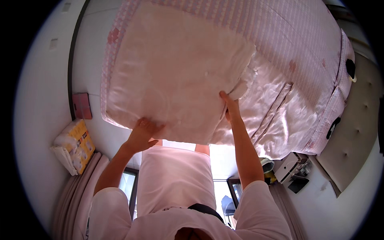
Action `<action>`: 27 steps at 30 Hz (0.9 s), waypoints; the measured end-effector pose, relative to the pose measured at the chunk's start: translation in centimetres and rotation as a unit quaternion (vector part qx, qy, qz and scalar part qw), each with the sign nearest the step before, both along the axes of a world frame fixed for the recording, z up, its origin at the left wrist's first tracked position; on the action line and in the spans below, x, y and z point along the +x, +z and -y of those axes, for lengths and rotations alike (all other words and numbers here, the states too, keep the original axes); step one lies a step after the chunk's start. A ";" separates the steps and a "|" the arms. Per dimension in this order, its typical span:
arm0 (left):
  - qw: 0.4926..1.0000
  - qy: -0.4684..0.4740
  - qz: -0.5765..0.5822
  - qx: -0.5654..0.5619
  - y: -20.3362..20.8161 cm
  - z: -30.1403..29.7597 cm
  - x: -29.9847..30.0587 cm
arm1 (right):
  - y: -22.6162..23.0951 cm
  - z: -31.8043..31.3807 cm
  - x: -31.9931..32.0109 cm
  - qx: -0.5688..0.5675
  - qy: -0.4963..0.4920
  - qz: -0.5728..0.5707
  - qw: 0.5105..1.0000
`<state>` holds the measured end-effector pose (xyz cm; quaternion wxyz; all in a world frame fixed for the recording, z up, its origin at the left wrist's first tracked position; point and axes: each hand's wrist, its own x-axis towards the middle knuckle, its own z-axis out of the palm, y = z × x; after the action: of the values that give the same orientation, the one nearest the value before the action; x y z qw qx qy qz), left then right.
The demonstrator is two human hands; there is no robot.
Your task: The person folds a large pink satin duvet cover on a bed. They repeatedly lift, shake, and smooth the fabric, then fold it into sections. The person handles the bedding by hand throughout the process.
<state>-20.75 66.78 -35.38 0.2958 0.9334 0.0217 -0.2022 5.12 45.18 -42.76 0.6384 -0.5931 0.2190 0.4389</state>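
Observation:
A large pale pink cloth (176, 68) with a soft sheen lies spread over the near left part of the bed. My left hand (145, 133) rests flat on its near edge, fingers spread. Farther right, my right hand (231, 105) has its thumb and fingers closed on the cloth's right edge. Past that edge lies a shinier pink section (276, 108) with a long raised fold; whether both are one piece I cannot tell. Part of the gripped edge is hidden by my right fingers.
Beneath it all is a pink patterned bedspread (288, 28). A tufted beige headboard (352, 128) stands at the right, above a white bedside cabinet (289, 166). On the left are a yellow and white package (76, 146), a dark pink flat object (82, 106) and curtains (82, 192).

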 end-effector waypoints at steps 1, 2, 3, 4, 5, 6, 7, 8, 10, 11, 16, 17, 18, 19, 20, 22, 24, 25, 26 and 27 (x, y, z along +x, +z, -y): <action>0.999 0.041 0.009 -0.010 0.2 -0.6 0.4 | 0.6 -0.8 0.2 0.004 -0.011 0.005 1.000; 0.996 0.080 0.017 -0.020 0.1 -1.1 0.5 | 1.0 -1.5 0.1 0.008 -0.024 0.010 1.000; 0.990 0.123 0.059 0.046 -0.4 -1.6 0.4 | 1.2 -1.7 0.0 -0.003 -0.027 0.035 0.999; 0.971 0.200 0.085 0.096 -1.4 -2.4 0.4 | 1.3 -1.8 -0.1 -0.018 -0.034 0.064 0.997; 0.957 0.234 0.109 0.130 -2.0 -3.8 0.4 | 1.5 -1.7 -0.3 -0.035 -0.041 0.093 0.994; 0.939 0.257 0.120 0.193 -3.2 -5.3 -0.2 | 2.5 -1.8 -0.4 -0.052 -0.046 0.133 0.989; 0.923 0.305 0.145 0.186 -4.6 -7.4 -1.2 | 3.8 -2.4 -0.5 -0.065 -0.048 0.170 0.982; 0.916 0.330 0.141 0.180 -5.5 -9.2 -1.4 | 4.4 -2.4 -0.3 -0.078 -0.051 0.208 0.974; 0.916 0.382 0.081 0.096 -7.6 -11.9 -2.2 | 3.0 -0.7 0.6 -0.090 0.026 0.184 0.979; 0.909 0.415 0.029 0.010 -8.1 -12.6 -2.2 | 2.3 0.5 0.7 -0.099 0.063 0.168 0.979; 0.905 0.420 -0.056 -0.039 -10.5 -14.8 -2.3 | 0.1 3.9 0.9 -0.186 -0.034 0.203 0.961; 0.903 0.422 -0.072 -0.033 -10.2 -14.6 -2.0 | 0.1 5.1 0.9 -0.205 -0.045 0.248 0.946; 0.901 0.424 -0.089 -0.025 -9.4 -14.2 -1.5 | -0.1 6.7 0.9 -0.359 -0.016 0.316 0.878; 0.891 0.446 -0.079 -0.008 -10.0 -14.3 -2.5 | -0.4 8.5 1.2 -0.499 0.017 0.376 0.780; 0.880 0.469 -0.069 0.009 -11.2 -14.6 -4.2 | -0.5 10.3 1.6 -0.624 0.049 0.421 0.657; 0.873 0.484 -0.050 0.021 -12.1 -14.1 -4.5 | -0.6 14.0 2.2 -0.683 0.024 0.320 0.656; 0.882 0.470 -0.032 0.016 -11.8 -12.7 -3.2 | -1.4 18.1 2.0 -0.723 0.033 0.261 0.638; 0.884 0.467 -0.025 0.020 -11.3 -12.1 -3.0 | -1.2 19.3 2.3 -0.722 0.049 0.231 0.650; 0.885 0.465 -0.018 0.023 -10.8 -11.5 -2.7 | -0.9 20.5 2.7 -0.720 0.066 0.200 0.661; 0.887 0.461 -0.010 0.028 -10.3 -11.2 -2.4 | -0.9 22.1 3.2 -0.702 0.083 0.228 0.669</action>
<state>-23.13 77.98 -45.72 0.3295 0.8237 0.4584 -0.0520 8.28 23.07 -43.66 0.0242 -0.9636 0.2599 0.0577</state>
